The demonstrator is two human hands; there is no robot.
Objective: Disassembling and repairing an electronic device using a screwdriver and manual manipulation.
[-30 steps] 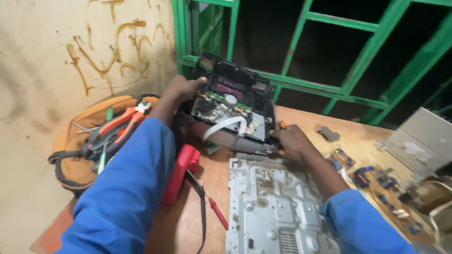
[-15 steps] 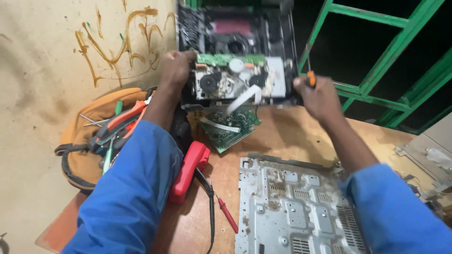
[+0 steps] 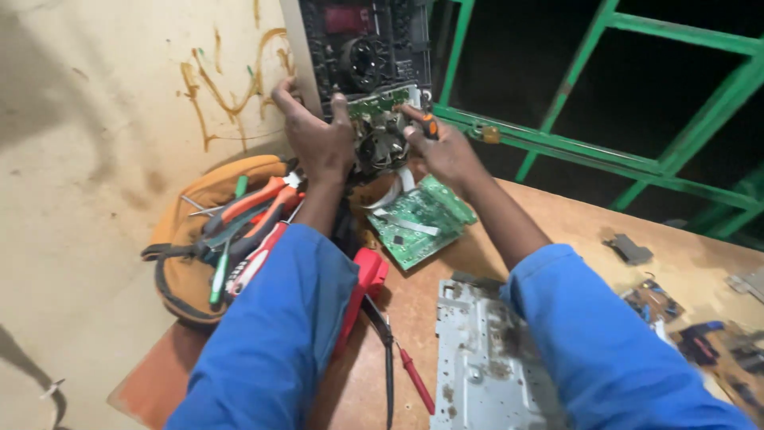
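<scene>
My left hand [image 3: 317, 135] grips the lower left edge of a black disc-player unit [image 3: 358, 52], held upright above the table. Its underside shows a small green board and a round motor part [image 3: 380, 147]. My right hand [image 3: 442, 151] holds an orange-handled screwdriver [image 3: 428, 125] against that part. A white ribbon cable hangs from the unit down to a green circuit board [image 3: 414, 219] lying on the wooden table [image 3: 557, 211]. Both arms wear blue sleeves.
An orange tool bag [image 3: 203, 231] with pliers and screwdrivers sits at left against the wall. A red multimeter [image 3: 362, 287] with probe leads [image 3: 410, 374] lies by my left arm. A grey metal chassis plate [image 3: 477, 358] is in front. Loose boards [image 3: 684, 318] lie at right. Green window bars [image 3: 605, 159] stand behind.
The unit has been lifted from the table and tipped upright toward the window. My right hand has moved in from its right edge to the motor part on the underside.
</scene>
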